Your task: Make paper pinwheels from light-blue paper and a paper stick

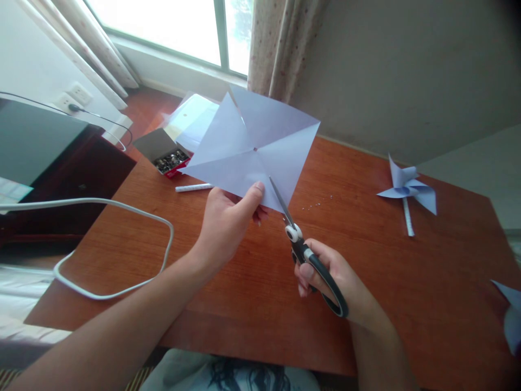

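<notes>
Nearest, the reddish-brown wooden table [244,304] shows visible grain; a folded paper piece [512,326] is cut off by the right edge of view. The right hand [331,271] is clamped on black-and-white scissors [300,250], one blade lying over the near corner of a creased paper square [232,138]. The left hand [226,220] pinches the square's near edge between thumb and fingers, above the table. A white cable [169,233] loops over the left side. Small specks [318,205] lie right of the square; a paper pinwheel [407,190] lies farther right. A white rolled stick [191,188] and an open box [152,142] of metal pieces [171,161] lie beyond the left hand. In the background: wall sockets [71,99], patterned curtains [277,43], bright window [171,27]
</notes>
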A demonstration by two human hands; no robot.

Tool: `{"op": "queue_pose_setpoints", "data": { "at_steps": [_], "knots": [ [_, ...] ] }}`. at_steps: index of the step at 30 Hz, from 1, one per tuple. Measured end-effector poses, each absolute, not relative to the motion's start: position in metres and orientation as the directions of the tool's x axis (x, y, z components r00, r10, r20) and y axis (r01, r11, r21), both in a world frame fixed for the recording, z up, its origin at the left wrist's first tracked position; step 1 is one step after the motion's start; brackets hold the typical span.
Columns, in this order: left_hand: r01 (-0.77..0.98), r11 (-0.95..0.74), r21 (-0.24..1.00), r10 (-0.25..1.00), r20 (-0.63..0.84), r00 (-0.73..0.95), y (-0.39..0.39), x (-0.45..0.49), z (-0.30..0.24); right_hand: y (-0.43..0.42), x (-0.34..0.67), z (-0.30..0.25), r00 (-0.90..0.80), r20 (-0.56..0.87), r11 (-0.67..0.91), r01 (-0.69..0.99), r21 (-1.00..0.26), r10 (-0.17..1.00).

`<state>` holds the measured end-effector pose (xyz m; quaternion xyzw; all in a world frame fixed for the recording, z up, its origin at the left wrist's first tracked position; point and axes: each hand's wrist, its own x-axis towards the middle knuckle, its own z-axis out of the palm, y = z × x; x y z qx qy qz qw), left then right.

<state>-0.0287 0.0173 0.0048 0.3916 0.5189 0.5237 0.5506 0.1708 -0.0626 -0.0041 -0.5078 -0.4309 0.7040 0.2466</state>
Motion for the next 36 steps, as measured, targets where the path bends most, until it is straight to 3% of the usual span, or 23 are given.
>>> {"op": "queue_pose_setpoints", "data": {
  "at_steps": [36],
  "knots": [
    [-0.193,0.161,0.968,0.979,-0.181,-0.095,0.0175,-0.0296,0.0040,-0.0626,0.1716,-0.0029,-0.299,-0.540,-0.537,0.100,-0.837,0.786]
  ]
}}
